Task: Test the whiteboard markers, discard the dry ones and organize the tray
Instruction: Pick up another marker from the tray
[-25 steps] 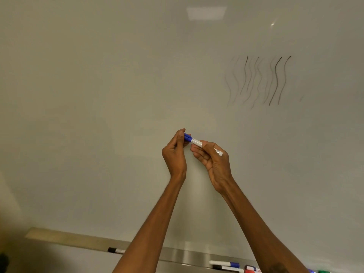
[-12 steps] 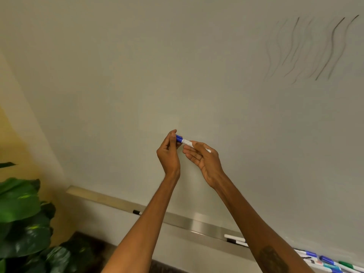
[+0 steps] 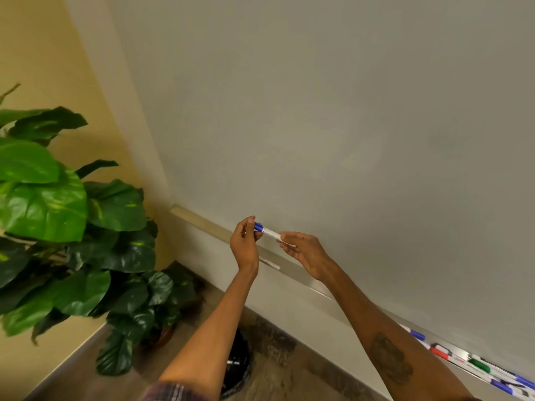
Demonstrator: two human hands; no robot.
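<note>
While left hand (image 3: pixel 244 241) and right hand (image 3: pixel 304 251) clamp the blue marker (image 3: pixel 272 234), a half-seated cap (image 3: pixel 258 227) could let it dry out.

The blue-capped white marker (image 3: pixel 270 233) sits between left hand (image 3: pixel 245 244) and right hand (image 3: pixel 305 251), before the pale whiteboard (image 3: pixel 318 125). The long metal tray (image 3: pixel 292 267) runs below it, spare markers (image 3: pixel 477 364) at four o'clock, leafy green plant (image 3: pixel 58 212) at nine.

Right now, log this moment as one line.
left hand: pinches cap | right hand: holds blue marker | tray: other markers
</note>
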